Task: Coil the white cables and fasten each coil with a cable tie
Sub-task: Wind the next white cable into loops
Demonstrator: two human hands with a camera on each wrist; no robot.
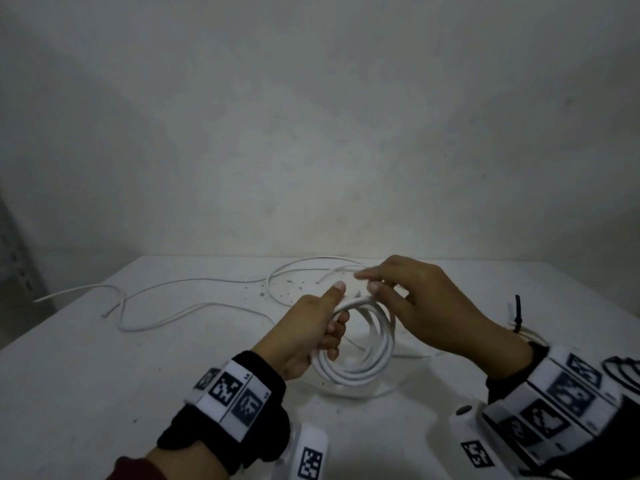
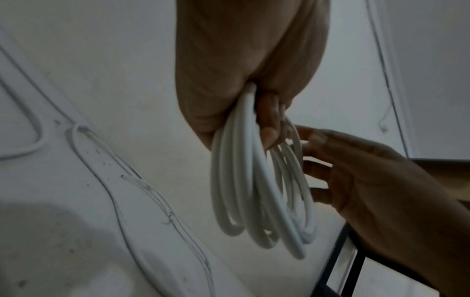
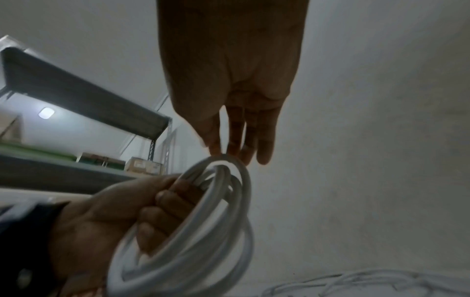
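Observation:
My left hand (image 1: 330, 323) grips a coil of white cable (image 1: 375, 362) by its left side and holds it above the white table (image 1: 104, 375). In the left wrist view the coil (image 2: 254, 191) hangs in several loops from the closed fingers (image 2: 269, 128). My right hand (image 1: 369, 280) reaches in from the right. Its straight fingertips (image 3: 236, 150) touch the top of the coil (image 3: 229, 221) and hold nothing else. A black cable tie (image 1: 517, 313) stands up from a white coil mostly hidden behind my right wrist.
A loose white cable (image 1: 194, 282) snakes across the table's left half, and a wide loop (image 1: 301, 265) lies at the back near the wall. Part of a black cable (image 1: 623, 372) shows at the far right. A metal shelf unit (image 3: 76, 96) stands to the left.

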